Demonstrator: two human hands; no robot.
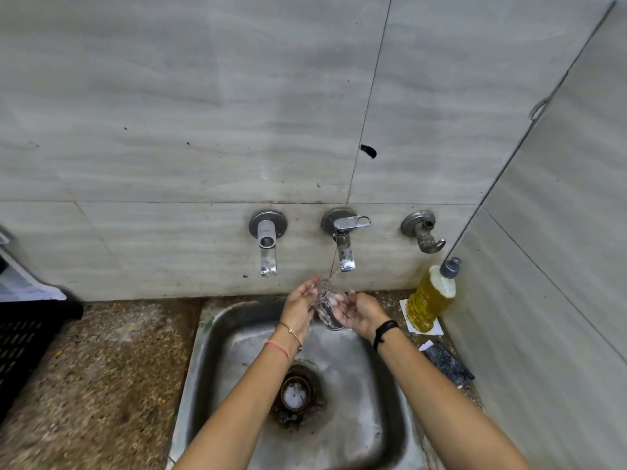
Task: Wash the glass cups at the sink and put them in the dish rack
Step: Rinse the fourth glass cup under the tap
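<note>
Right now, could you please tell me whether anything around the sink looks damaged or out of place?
Yes: a dark chip mars the wall above the running tap, and the sink drain is ringed with dark brown grime. The glass cup in the right hand looks unbroken.

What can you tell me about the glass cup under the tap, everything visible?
The glass cup is clear, plain-walled and wet, its outline blurred by water. It is tilted, mouth up toward the running tap, whose stream meets its upper end, above the steel sink. The right hand cups its lower body. The left hand lays its fingers against the upper part. Nothing else touches it.
</note>
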